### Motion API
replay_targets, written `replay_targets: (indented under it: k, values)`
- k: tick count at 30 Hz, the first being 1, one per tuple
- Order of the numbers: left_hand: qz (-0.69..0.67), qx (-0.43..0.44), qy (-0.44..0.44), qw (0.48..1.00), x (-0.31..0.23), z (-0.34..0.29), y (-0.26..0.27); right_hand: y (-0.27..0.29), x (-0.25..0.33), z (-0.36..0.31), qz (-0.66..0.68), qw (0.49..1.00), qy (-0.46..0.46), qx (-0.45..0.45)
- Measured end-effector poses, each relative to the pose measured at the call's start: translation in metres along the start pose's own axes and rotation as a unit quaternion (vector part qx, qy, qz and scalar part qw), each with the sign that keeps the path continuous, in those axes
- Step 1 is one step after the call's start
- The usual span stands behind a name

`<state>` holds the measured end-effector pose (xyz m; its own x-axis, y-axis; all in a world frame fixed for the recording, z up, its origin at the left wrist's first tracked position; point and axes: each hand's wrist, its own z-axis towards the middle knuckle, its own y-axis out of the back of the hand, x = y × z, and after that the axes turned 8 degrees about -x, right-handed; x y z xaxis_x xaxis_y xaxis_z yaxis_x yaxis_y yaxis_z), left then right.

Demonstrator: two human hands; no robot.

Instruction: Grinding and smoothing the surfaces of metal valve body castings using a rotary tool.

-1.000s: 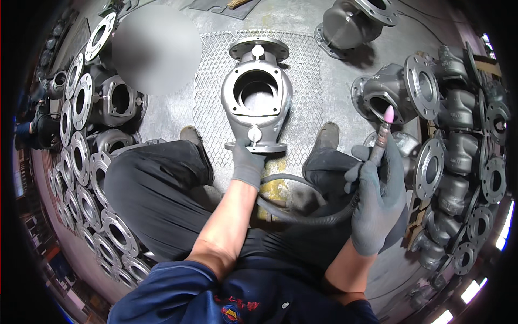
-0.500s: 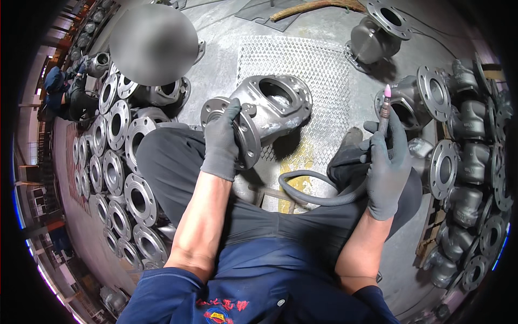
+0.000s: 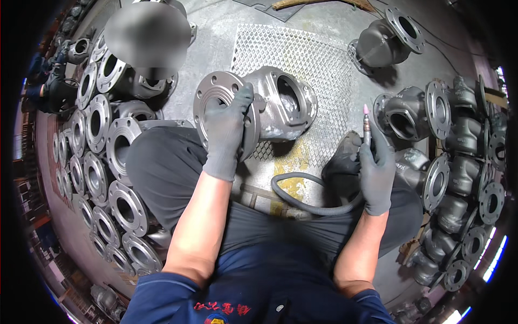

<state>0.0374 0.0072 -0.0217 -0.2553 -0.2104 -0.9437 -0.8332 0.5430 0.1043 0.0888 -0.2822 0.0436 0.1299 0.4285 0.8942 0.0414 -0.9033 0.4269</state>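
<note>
Our gloved left hand [image 3: 227, 132] clamps its fingers over the round flange of a grey cast valve body [image 3: 272, 108] lying tipped on the mesh grating [image 3: 324, 70]. Our right hand [image 3: 376, 174] is wrapped around a pink-tipped pneumatic grinder [image 3: 366, 127], its hose [image 3: 310, 202] looping across our lap.

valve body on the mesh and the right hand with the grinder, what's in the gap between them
In the head view, between the valve body and the right hand lie perforated metal mesh, yellow-stained floor, and the looping grey hose; the person's dark shoe sits beside the hand.
</note>
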Motion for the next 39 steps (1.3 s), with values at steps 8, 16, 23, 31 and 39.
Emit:
replay_targets:
  k: [8,16,23,31,39]
  values:
    - [-0.001,0.024,0.015,1.000,-0.017,0.000,0.006,-0.012,-0.026,0.012,-0.036,0.996,-0.056,0.055]
    - [0.012,0.034,-0.035,0.999,-0.017,-0.001,0.020,-0.014,-0.034,0.011,-0.062,0.990,-0.103,0.068]
    - [0.024,0.008,0.006,1.000,-0.024,-0.005,0.020,-0.009,-0.046,0.010,-0.061,0.986,-0.132,0.080]
    - [0.053,0.022,-0.026,0.998,-0.008,0.002,0.036,-0.009,-0.052,0.008,-0.078,0.988,-0.092,0.097]
    - [0.077,-0.042,-0.017,0.996,0.014,0.017,0.055,-0.011,-0.050,0.009,-0.117,0.982,-0.096,0.116]
